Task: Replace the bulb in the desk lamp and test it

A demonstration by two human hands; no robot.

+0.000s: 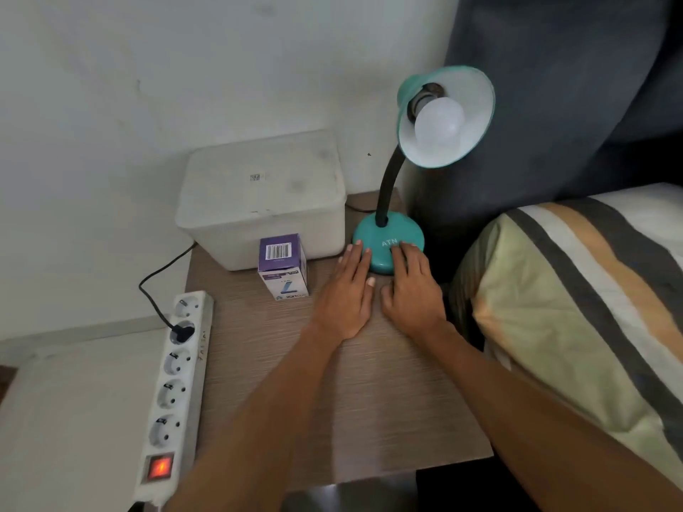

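Both hands flat and empty, fingers spread, clamped on nothing. Left hand palm-down on the wood-grain tabletop, fingertips just touching the left edge of the teal round lamp base. Right hand beside it, fingers laid over the front of that base, near the white "ATN" lettering, probably on or feeling for a switch; no switch visible under the fingers.

For the step in hand, judged as steadying the base or pressing its switch: keep the left hand braced against the base so it cannot slide, press down rather than forward, and watch the bulb.

Up the black gooseneck, well above and beyond both hands: teal metal shade tilted toward the camera, frosted white round bulb seated in its socket, unlit. No grip on the bulb.

Just left of the left hand, standing upright: small purple and white bulb carton, in front of a white plastic lidded storage box. Farther left, white power strip with its red rocker switch glowing and a black plug seated in the second outlet. To the right, striped pillow.
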